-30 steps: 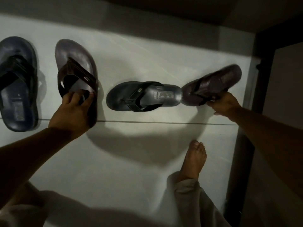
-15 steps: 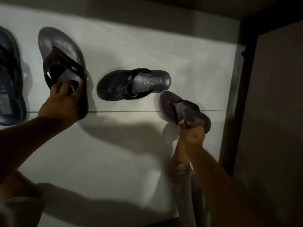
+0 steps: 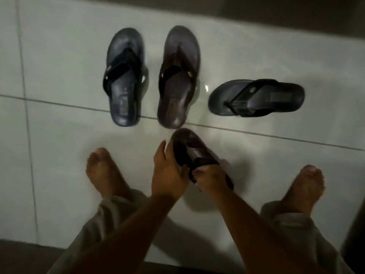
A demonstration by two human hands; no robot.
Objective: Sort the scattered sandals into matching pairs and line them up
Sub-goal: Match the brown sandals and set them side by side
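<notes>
I count four sandals on the white tiled floor (image 3: 59,155). Two are bluish: one blue sandal (image 3: 124,80) stands lengthwise at the left of the row, toe away from me, and a second blue sandal (image 3: 256,98) lies sideways off to the right, toe pointing left, well apart from the row. Two are brown: one brown sandal (image 3: 177,80) stands just beside the first blue one, parallel to it, toe away from me. The other brown sandal (image 3: 189,149) is in my hands, just below the heel of the standing brown one and near the grout line, tilted with one rounded end up and to the left.

My left hand (image 3: 167,171) is on the held sandal's left edge, thumb along the sole's rim and fingers curled in at the strap. My right hand (image 3: 212,179) is closed on the strap and the lower end of the same sandal. The motion blur keeps me from telling whether the sandal touches the floor.

I see two bare feet: left foot (image 3: 104,171) beside the left hand, right foot (image 3: 304,184) off to the right, both below light trouser cuffs.
</notes>
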